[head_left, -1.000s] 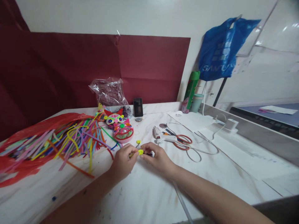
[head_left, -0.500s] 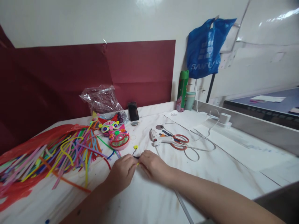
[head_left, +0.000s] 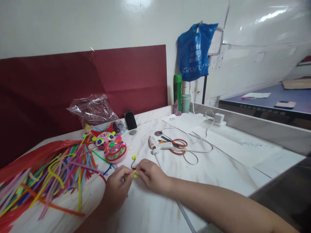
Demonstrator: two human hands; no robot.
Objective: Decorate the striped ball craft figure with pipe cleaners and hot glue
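My left hand (head_left: 117,186) and my right hand (head_left: 152,176) meet low over the white marbled table (head_left: 155,202), fingertips pinched close together. Between them they hold a dark pipe cleaner (head_left: 132,165) with a yellow curled end (head_left: 134,157) standing up beyond the fingers. More yellow (head_left: 135,174) shows right at the fingertips; its exact shape is partly covered. Just beyond my left hand lie a pink round piece with a clear, green-filled front (head_left: 116,152) and a colourful face with googly eyes (head_left: 105,138).
Loose pipe cleaners (head_left: 55,174) spread on red plastic (head_left: 46,149) at the left. A white glue gun (head_left: 161,146), its cable and orange-handled scissors (head_left: 179,143) lie right of centre. Behind stand a phone (head_left: 131,120), a green can (head_left: 177,94) and a cup (head_left: 186,103); white paper (head_left: 223,142) lies right.
The view has swung to the right, so the table things sit further left. My fingers have shifted on the pipe cleaner, and more yellow shows between them.
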